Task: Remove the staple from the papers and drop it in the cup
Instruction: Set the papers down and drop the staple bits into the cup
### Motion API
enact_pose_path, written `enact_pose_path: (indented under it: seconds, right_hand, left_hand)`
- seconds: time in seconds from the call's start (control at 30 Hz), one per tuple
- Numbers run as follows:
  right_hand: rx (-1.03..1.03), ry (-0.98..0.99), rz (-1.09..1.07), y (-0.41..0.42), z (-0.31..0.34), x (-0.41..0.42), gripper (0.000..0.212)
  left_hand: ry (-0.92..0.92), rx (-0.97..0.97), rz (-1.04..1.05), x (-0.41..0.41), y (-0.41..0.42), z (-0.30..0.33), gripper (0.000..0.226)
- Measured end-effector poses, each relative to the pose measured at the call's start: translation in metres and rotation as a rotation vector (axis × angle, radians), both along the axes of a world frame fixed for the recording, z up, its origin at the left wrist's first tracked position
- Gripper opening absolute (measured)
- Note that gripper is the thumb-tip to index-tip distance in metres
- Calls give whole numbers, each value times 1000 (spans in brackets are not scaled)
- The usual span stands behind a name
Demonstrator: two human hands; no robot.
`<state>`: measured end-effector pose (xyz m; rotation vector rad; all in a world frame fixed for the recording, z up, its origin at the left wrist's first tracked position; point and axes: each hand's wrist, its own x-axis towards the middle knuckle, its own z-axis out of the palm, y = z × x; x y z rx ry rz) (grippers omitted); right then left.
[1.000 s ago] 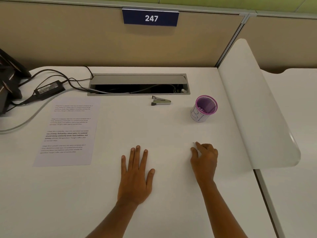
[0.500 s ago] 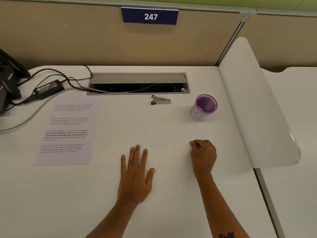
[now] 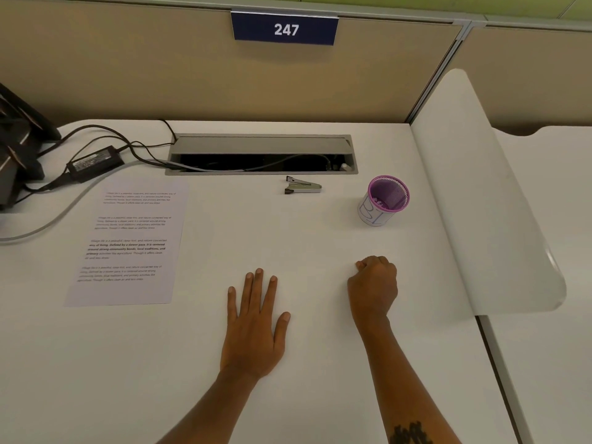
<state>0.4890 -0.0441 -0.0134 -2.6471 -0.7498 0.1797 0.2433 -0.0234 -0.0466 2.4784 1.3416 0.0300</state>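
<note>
While both forearms reach in from the bottom edge, the left hand lies palm down on the white desk, its fingers straight and slightly spread, holding nothing. To its right, well apart from it, the right hand rests on the desk curled into a loose fist, fingers pressed together at the tip; whether a staple is pinched inside cannot be told, since none is visible anywhere. Toward the far right of the desk, beyond the right hand, stands a purple mesh cup (its lower wall wrapped in white paper with blue pen marks), upright and open at the top. Left of the cup, a small metal staple remover lies on its side just in front of a long grey cable slot set into the desk. On the left side lies a printed paper with four blocks of text, flat and untouched, well apart from both hands. Behind it sit a black power adapter and several cables. A beige partition rises at the back, carrying a blue sign reading 247.
</note>
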Motion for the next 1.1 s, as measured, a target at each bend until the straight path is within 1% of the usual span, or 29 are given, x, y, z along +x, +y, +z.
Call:
enact_pose_path:
  seconds: [0.23,0.33,0.4,0.5,0.57,0.63,0.7,0.77,0.83,0.87,1.03,1.1]
  right_hand:
    - [-111,-6,51,4,-3,-2,5]
    - [-163,-19,101,4,-3,0,10]
    - [-183,-53,150,2,-6,3,14]
    - [-196,-124,217,-2,-10,8,13]
    - [-183,-122,242,-5,-11,13,15]
    - [-162,-78,259,-8,-8,19,16]
    - [-92,34,237,-7,2,26,15]
    - [-19,164,171,-2,19,37,15]
    - [20,238,129,8,42,50,12]
    - [40,237,126,14,54,56,8]
    - [176,196,123,45,104,88,18]
    - [192,202,99,59,113,103,21]
  left_hand:
    - [-16,-7,0,0,0,1,72]
    - [-21,-12,1,0,0,1,72]
    - [-34,-16,4,0,0,1,72]
    - [-33,-15,3,0,0,1,72]
    - [-33,-15,4,-1,0,1,72]
    - [-38,-15,4,-1,0,2,72]
    - [-37,-18,4,-1,0,1,72]
    - [-35,-17,0,-1,0,1,72]
    - [-37,-17,0,-1,0,1,72]
    - [-37,-18,0,-1,0,1,72]
    - [-13,-12,-5,-1,0,2,72]
    - [-11,-12,-3,-1,0,2,72]
